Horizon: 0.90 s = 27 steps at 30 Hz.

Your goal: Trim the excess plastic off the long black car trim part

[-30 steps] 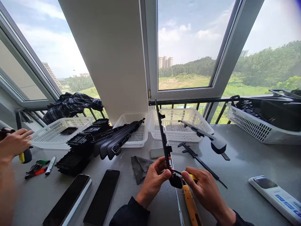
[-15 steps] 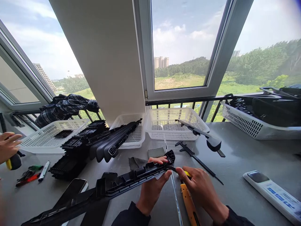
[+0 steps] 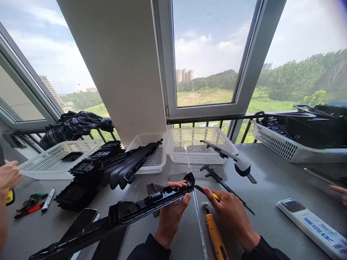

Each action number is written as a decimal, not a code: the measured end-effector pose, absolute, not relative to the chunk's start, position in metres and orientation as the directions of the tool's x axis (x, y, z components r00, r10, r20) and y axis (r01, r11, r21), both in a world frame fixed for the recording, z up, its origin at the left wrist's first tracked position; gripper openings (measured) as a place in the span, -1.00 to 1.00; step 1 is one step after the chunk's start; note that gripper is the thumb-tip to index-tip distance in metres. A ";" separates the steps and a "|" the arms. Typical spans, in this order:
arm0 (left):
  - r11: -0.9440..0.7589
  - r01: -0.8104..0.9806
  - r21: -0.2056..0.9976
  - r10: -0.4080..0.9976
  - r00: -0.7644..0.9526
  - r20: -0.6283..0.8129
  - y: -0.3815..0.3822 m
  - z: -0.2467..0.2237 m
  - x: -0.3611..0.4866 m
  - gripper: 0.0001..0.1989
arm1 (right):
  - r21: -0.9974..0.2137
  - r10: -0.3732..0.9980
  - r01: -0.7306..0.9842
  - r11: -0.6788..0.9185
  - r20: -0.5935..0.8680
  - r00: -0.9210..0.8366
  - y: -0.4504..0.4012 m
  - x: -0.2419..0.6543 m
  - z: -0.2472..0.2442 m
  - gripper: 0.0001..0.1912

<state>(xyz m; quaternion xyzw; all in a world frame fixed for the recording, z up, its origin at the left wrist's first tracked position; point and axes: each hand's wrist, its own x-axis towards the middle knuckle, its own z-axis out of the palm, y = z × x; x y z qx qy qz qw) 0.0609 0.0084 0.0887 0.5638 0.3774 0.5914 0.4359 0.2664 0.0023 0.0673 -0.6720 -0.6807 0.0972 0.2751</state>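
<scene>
A long black plastic trim piece [image 3: 130, 213] slants from the lower left up to the middle. Near its upper end my left hand [image 3: 172, 216] grips it, thumb on the near side and fingertips over the far side. In my right hand [image 3: 230, 213], closed, is a yellow utility knife [image 3: 216, 197]. Its dark blade points at the ribbed end of the trim piece; whether it touches I cannot tell. Just below the right hand lies a yellow-handled tool [image 3: 216, 236] with a white round tip. A black caliper [image 3: 226, 186] rests beyond that hand.
Stacked black parts [image 3: 86, 173] lean by white baskets [image 3: 151, 168] at the back. Another basket [image 3: 295, 153] at right is piled with black parts. A phone [image 3: 81, 224], a marker [image 3: 48, 199] and a white device [image 3: 311, 227] lie around. Other people's hands [image 3: 9, 177] show at both edges.
The knife has drawn back slightly from the trim end, and the right hand is a little off the yellow-handled tool, showing its white tip. Another person's hand has appeared at right.
</scene>
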 end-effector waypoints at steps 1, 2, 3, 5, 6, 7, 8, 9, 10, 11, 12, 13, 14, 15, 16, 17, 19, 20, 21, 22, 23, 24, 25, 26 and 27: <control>-0.340 -0.087 0.937 0.940 0.016 0.342 0.009 0.088 0.061 -0.80 | -0.494 0.968 0.867 0.066 0.243 0.065 0.003 0.268 0.066 -0.22; -0.343 -0.084 0.935 0.938 0.016 0.346 0.010 0.087 0.061 -0.80 | -0.488 0.968 0.871 0.054 0.241 0.075 0.004 0.269 0.066 -0.22; -0.344 -0.083 0.935 0.938 0.015 0.347 0.010 0.086 0.061 -0.80 | -0.487 0.968 0.872 0.044 0.236 0.082 0.005 0.270 0.066 -0.22; -0.350 -0.076 0.934 0.936 0.008 0.352 0.011 0.082 0.061 -0.81 | -0.501 0.972 0.864 0.041 0.221 0.082 0.005 0.271 0.066 -0.23; -0.355 -0.073 0.932 0.934 0.001 0.356 0.011 0.081 0.062 -0.81 | -0.513 0.973 0.857 0.048 0.218 0.076 0.004 0.270 0.066 -0.23; -0.365 -0.074 0.928 0.931 -0.007 0.365 0.011 0.079 0.063 -0.81 | -0.524 0.973 0.850 0.061 0.220 0.066 0.003 0.269 0.067 -0.23; -0.374 -0.079 0.924 0.927 -0.013 0.374 0.010 0.078 0.064 -0.81 | -0.531 0.973 0.844 0.076 0.225 0.053 0.002 0.267 0.067 -0.22; -0.385 -0.086 0.919 0.923 -0.017 0.385 0.010 0.078 0.065 -0.81 | -0.532 0.972 0.842 0.091 0.230 0.041 0.001 0.265 0.068 -0.22; -0.397 -0.092 0.913 0.918 -0.019 0.397 0.010 0.077 0.066 -0.80 | -0.529 0.972 0.843 0.102 0.235 0.030 0.000 0.263 0.068 -0.21; -0.410 -0.094 0.907 0.912 -0.019 0.410 0.011 0.077 0.067 -0.81 | -0.523 0.971 0.846 0.108 0.238 0.023 0.000 0.261 0.068 -0.21; -0.427 -0.091 0.900 0.904 -0.021 0.427 0.011 0.076 0.068 -0.81 | -0.517 0.971 0.849 0.108 0.237 0.021 0.000 0.260 0.068 -0.21; -0.444 -0.086 0.892 0.896 -0.029 0.444 0.011 0.075 0.069 -0.81 | -0.515 0.972 0.851 0.103 0.232 0.023 0.000 0.259 0.068 -0.20; -0.462 -0.080 0.883 0.887 -0.044 0.460 0.012 0.074 0.069 -0.81 | -0.517 0.975 0.851 0.090 0.218 0.029 0.001 0.259 0.068 -0.19; -0.477 -0.076 0.876 0.879 -0.059 0.473 0.013 0.073 0.069 -0.80 | -0.526 0.980 0.848 0.070 0.194 0.039 0.002 0.260 0.068 -0.19; -0.486 -0.074 0.871 0.873 -0.071 0.482 0.013 0.071 0.069 -0.80 | -0.537 0.986 0.843 0.043 0.160 0.051 0.003 0.261 0.069 -0.18; -0.489 -0.069 0.870 0.872 -0.075 0.484 0.014 0.070 0.069 -0.80 | -0.547 0.991 0.837 0.011 0.121 0.065 0.004 0.263 0.069 -0.18; -0.493 -0.050 0.869 0.869 -0.064 0.490 0.015 0.069 0.069 -0.81 | -0.560 0.994 0.827 -0.045 0.056 0.092 0.006 0.267 0.070 -0.18; -0.499 -0.041 0.866 0.866 -0.059 0.496 0.015 0.069 0.068 -0.82 | -0.564 0.994 0.823 -0.065 0.040 0.106 0.006 0.268 0.071 -0.18; -0.503 -0.034 0.863 0.863 -0.056 0.501 0.015 0.069 0.068 -0.82 | -0.570 0.993 0.819 -0.072 0.037 0.113 0.006 0.269 0.072 -0.18; -0.507 -0.031 0.861 0.861 -0.055 0.505 0.014 0.069 0.069 -0.81 | -0.580 0.992 0.812 -0.068 0.044 0.114 0.005 0.269 0.072 -0.18; -0.506 -0.034 0.862 0.862 -0.052 0.504 0.014 0.070 0.069 -0.81 | -0.590 0.992 0.806 -0.053 0.061 0.110 0.005 0.268 0.072 -0.18; -0.500 -0.041 0.865 0.866 -0.047 0.499 0.014 0.070 0.069 -0.80 | -0.597 0.991 0.802 -0.032 0.084 0.102 0.004 0.267 0.072 -0.19; -0.492 -0.047 0.869 0.871 -0.038 0.490 0.013 0.070 0.069 -0.80 | -0.599 0.989 0.801 -0.010 0.110 0.094 0.003 0.266 0.072 -0.19; -0.483 -0.048 0.874 0.875 -0.026 0.483 0.012 0.071 0.069 -0.80 | -0.596 0.987 0.803 0.010 0.136 0.089 0.003 0.264 0.071 -0.19; -0.476 -0.042 0.878 0.879 -0.011 0.476 0.012 0.071 0.069 -0.81 | -0.588 0.984 0.809 0.022 0.155 0.086 0.003 0.263 0.070 -0.19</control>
